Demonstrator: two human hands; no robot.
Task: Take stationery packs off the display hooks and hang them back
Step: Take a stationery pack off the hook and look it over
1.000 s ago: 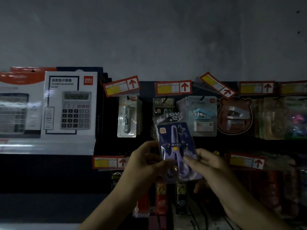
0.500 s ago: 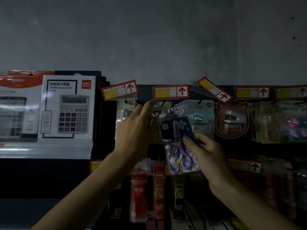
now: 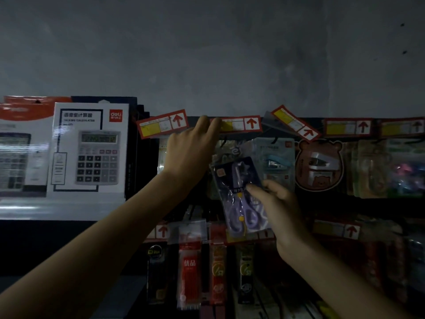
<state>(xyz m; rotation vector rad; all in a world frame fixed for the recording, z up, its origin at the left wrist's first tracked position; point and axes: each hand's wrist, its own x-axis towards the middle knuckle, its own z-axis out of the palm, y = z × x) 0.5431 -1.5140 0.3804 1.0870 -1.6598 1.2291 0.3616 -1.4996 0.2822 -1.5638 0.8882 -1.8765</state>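
the right hand (image 3: 279, 203) pinches the scissors pack (image 3: 241, 194) at mid-height, just right of frame centre. the left hand (image 3: 190, 153) holds nothing – its fingertips (image 3: 208, 122) lift the price tag (image 3: 239, 124) above. best to keep the tag raised, steady the pack's top edge, and feed its hang hole – hidden here – onto the hook.

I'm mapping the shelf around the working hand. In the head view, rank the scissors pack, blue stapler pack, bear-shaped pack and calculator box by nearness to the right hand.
1. scissors pack, held by the right hand
2. blue stapler pack, just above
3. bear-shaped pack, upper right
4. calculator box, far left
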